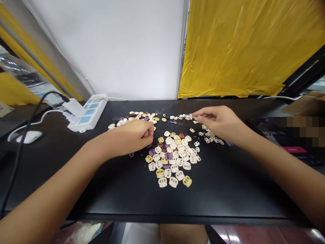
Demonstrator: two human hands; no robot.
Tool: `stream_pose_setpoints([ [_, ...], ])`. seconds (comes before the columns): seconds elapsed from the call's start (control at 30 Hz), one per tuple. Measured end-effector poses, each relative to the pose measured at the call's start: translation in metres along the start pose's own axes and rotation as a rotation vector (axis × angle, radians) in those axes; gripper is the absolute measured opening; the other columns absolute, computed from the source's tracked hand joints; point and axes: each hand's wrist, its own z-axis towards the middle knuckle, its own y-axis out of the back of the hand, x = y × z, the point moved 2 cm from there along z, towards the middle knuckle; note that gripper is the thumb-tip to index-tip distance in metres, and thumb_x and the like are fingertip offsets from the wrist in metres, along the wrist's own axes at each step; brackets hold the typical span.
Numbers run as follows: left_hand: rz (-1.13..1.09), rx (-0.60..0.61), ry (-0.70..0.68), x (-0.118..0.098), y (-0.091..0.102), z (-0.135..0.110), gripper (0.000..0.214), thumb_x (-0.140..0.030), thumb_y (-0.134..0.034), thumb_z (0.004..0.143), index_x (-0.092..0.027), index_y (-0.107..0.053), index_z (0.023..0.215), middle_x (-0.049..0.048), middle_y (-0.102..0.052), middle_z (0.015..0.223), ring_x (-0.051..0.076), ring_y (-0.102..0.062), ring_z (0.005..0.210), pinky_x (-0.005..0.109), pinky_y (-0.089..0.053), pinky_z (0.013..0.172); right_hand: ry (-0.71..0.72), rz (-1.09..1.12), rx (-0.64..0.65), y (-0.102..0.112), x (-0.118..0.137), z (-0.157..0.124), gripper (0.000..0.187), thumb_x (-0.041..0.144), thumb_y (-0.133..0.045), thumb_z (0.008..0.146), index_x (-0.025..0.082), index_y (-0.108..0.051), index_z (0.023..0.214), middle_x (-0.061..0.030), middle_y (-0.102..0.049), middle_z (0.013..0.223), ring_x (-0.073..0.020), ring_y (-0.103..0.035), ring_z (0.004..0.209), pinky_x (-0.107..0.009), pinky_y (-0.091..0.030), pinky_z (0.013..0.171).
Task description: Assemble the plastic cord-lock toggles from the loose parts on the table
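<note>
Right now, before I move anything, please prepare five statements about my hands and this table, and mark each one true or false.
1. The right hand has its fingertips at the small pieces toward the back. True.
2. The left hand lies flat with all fingers spread. False: its fingers are curled in.
3. The nearest pile of pieces is all white. False: yellow, purple and brown ones are mixed in.
4. Yellow sheeting hangs behind the table, on the right side. True.
5. The white power strip is on the right side of the table. False: it is on the left side.
</note>
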Motion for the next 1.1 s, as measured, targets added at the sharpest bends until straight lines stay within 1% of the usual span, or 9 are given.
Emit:
stream_pose_setpoints([
  [0.07, -0.02, 0.007, 0.007, -0.002, 0.003, -0.002, 0.009, -0.025, -0.057, 0.084, -0.022, -0.061, 0.091, -0.0014, -0.065, 0.078, 0.016, -0.061, 0.065, 0.029, -0.042, 0.063, -0.026, 0.004, 0.009, 0.001, 0.0, -0.001, 0.019, 0.023, -0.067, 0.085, 0.018, -0.08, 0.099, -0.0081, -0.08, 0.09, -0.0247, -0.073, 0.083, -0.04, -0.059, 0.078],
  [0.17, -0.024, 0.02, 0.01, -0.002, 0.006, -0.003, 0.019, -0.023, -0.061, 0.08, -0.021, -0.065, 0.099, -0.0005, -0.066, 0.082, 0.015, -0.062, 0.061, 0.029, -0.045, 0.062, -0.053, 0.005, 0.056, 0.005, 0.0, -0.001, 0.011, 0.026, -0.071, 0.083, 0.02, -0.079, 0.088, -0.0073, -0.079, 0.085, -0.0223, -0.071, 0.076, -0.037, -0.057, 0.07],
  [0.27, -0.056, 0.055, 0.033, 0.0, 0.006, -0.003, 0.019, -0.023, -0.062, 0.079, -0.02, -0.067, 0.097, -0.0002, -0.067, 0.078, 0.015, -0.061, 0.055, 0.029, -0.044, 0.058, -0.074, -0.059, 0.17, 0.008, 0.002, -0.002, 0.007, 0.026, -0.074, 0.081, 0.023, -0.078, 0.077, -0.0045, -0.076, 0.075, -0.0203, -0.069, 0.069, -0.034, -0.054, 0.062],
  [0.4, -0.091, 0.077, 0.067, 0.001, 0.006, -0.002, 0.017, -0.019, -0.059, 0.08, -0.019, -0.067, 0.095, -0.0012, -0.068, 0.072, 0.015, -0.063, 0.055, 0.027, -0.044, 0.057, -0.057, -0.111, 0.323, 0.006, 0.007, -0.007, 0.01, 0.021, -0.073, 0.079, 0.024, -0.077, 0.07, -0.0015, -0.074, 0.068, -0.0186, -0.069, 0.063, -0.031, -0.049, 0.055],
  [0.67, -0.018, 0.057, 0.01, 0.003, 0.002, 0.004, 0.018, -0.025, -0.057, 0.087, -0.021, -0.07, 0.099, -0.0004, -0.073, 0.077, 0.015, -0.064, 0.061, 0.027, -0.043, 0.059, 0.113, -0.337, 0.296, -0.004, 0.008, -0.013, 0.012, 0.017, -0.067, 0.081, 0.022, -0.074, 0.072, 0.0006, -0.07, 0.067, -0.016, -0.063, 0.062, -0.029, -0.045, 0.059],
  [0.77, 0.028, 0.014, -0.075, -0.001, 0.001, 0.005, 0.019, -0.025, -0.055, 0.09, -0.019, -0.071, 0.096, 0.002, -0.074, 0.086, 0.017, -0.065, 0.072, 0.028, -0.044, 0.065, 0.161, -0.472, 0.286, -0.008, 0.011, -0.016, 0.014, 0.017, -0.062, 0.086, 0.021, -0.072, 0.079, -0.0029, -0.073, 0.079, -0.0202, -0.066, 0.073, -0.033, -0.047, 0.067],
  [0.87, 0.015, -0.108, -0.166, -0.008, 0.003, 0.005, 0.019, -0.025, -0.055, 0.093, -0.018, -0.072, 0.094, 0.0035, -0.072, 0.091, 0.018, -0.065, 0.082, 0.03, -0.045, 0.074, 0.209, -0.607, 0.301, -0.014, 0.015, -0.02, 0.02, 0.015, -0.052, 0.094, 0.017, -0.071, 0.088, -0.01, -0.075, 0.097, -0.0283, -0.068, 0.094, -0.039, -0.049, 0.078],
  [0.97, -0.222, -0.23, -0.184, -0.014, 0.004, 0.005, 0.017, -0.029, -0.059, 0.093, -0.019, -0.072, 0.095, 0.0042, -0.071, 0.097, 0.018, -0.066, 0.087, 0.031, -0.048, 0.079, 0.231, -0.65, 0.327, -0.018, 0.016, -0.021, 0.025, 0.01, -0.045, 0.096, 0.013, -0.069, 0.095, -0.015, -0.074, 0.104, -0.033, -0.066, 0.104, -0.041, -0.049, 0.083],
  [1.1, -0.71, -0.158, -0.106, -0.021, -0.004, 0.006, 0.016, -0.029, -0.06, 0.094, -0.018, -0.07, 0.097, 0.0022, -0.067, 0.081, 0.014, -0.062, 0.072, 0.027, -0.048, 0.067, 0.286, -0.476, 0.203, -0.016, 0.018, -0.019, 0.018, 0.011, -0.048, 0.096, 0.015, -0.065, 0.09, -0.0128, -0.072, 0.096, -0.0296, -0.065, 0.097, -0.039, -0.047, 0.083],
])
